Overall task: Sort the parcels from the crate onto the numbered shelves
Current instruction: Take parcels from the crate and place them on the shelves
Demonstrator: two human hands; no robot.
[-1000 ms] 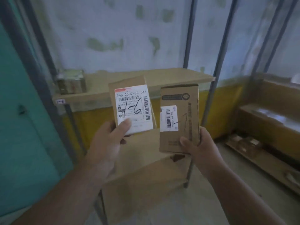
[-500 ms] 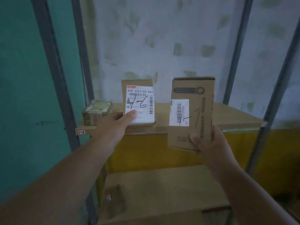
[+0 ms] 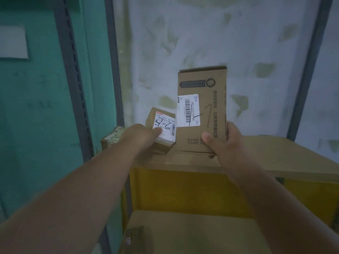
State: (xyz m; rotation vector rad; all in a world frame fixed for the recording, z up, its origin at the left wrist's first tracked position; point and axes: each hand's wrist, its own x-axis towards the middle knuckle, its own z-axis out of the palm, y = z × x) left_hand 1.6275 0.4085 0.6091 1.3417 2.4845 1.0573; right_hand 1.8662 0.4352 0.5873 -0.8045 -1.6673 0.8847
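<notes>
Left hand [image 3: 142,133] grips small parcel [image 3: 163,127] over shelf [image 3: 275,153], fingers hidden; right hand [image 3: 222,142] grips tall parcel [image 3: 201,110], label partly blurred

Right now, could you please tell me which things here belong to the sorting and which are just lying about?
In the job:
- small parcel marked 6, in left hand
- tall parcel marked 7, in right hand
- upper shelf

Lying about:
- taped parcel already on the shelf
- lower shelf
</notes>
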